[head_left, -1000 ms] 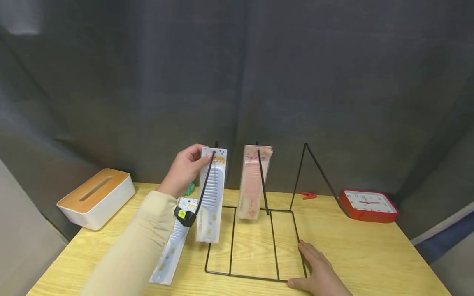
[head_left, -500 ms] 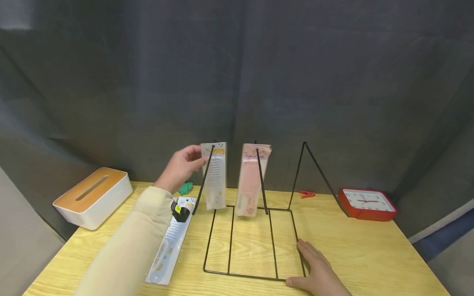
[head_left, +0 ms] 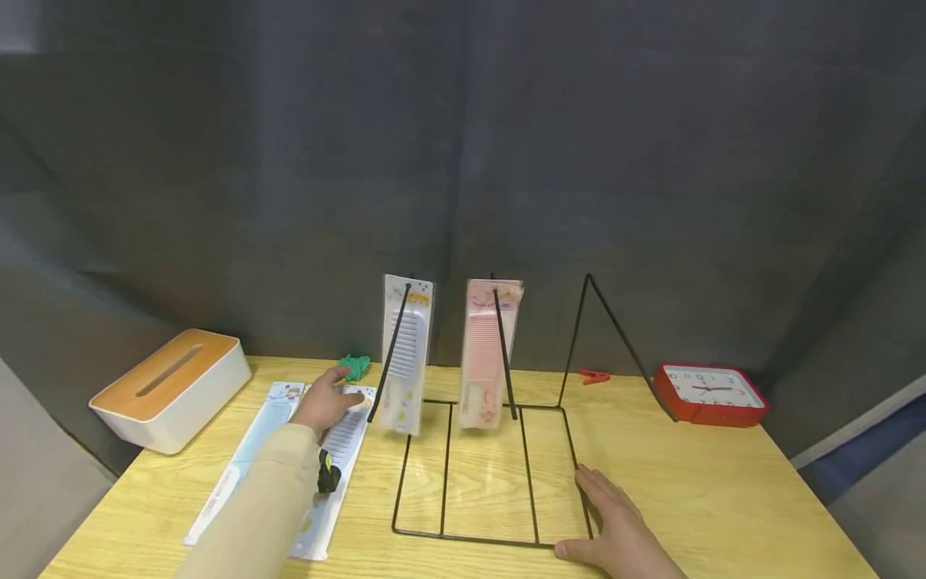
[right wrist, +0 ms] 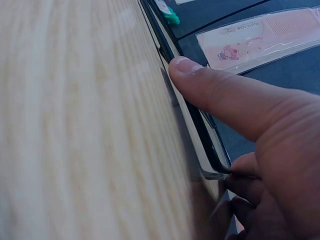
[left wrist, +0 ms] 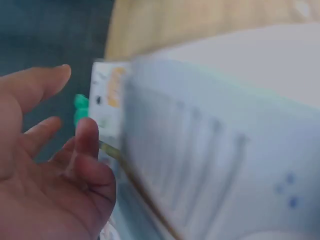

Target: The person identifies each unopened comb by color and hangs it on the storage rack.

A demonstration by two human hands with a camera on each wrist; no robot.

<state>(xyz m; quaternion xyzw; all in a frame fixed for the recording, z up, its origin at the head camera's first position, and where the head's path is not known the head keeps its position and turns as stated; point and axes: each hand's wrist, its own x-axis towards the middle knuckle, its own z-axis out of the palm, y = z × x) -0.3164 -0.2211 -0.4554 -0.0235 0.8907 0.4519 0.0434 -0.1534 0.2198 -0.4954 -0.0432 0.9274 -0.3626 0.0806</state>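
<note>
My left hand (head_left: pixel 325 406) reaches over two blue combs in packages on the table, one to the left (head_left: pixel 266 430) and one to the right (head_left: pixel 349 430). Its fingers are loose and grip nothing in the left wrist view; contact with the packages is unclear. My sleeve hides part of both combs. Another packaged blue comb (head_left: pixel 405 346) hangs from the left arm of a black wire rack (head_left: pixel 499 541), and a packaged pink comb (head_left: pixel 483 346) from the middle one. My right hand (head_left: pixel 615 527) rests on the rack's front right corner, thumb against the front bar.
A white tissue box (head_left: pixel 181 414) with a wooden lid stands at the left. Behind my left hand lies a green tangle (head_left: pixel 354 367). A red clothespin (head_left: pixel 595 376) and a red clock (head_left: pixel 712 394) are at the back right. A dark curtain (head_left: pixel 463 161) hangs behind the table.
My left hand has let go of the blue comb package on the left arm, which slid back along it. It then moved down and left to the table. My right hand stays put.
</note>
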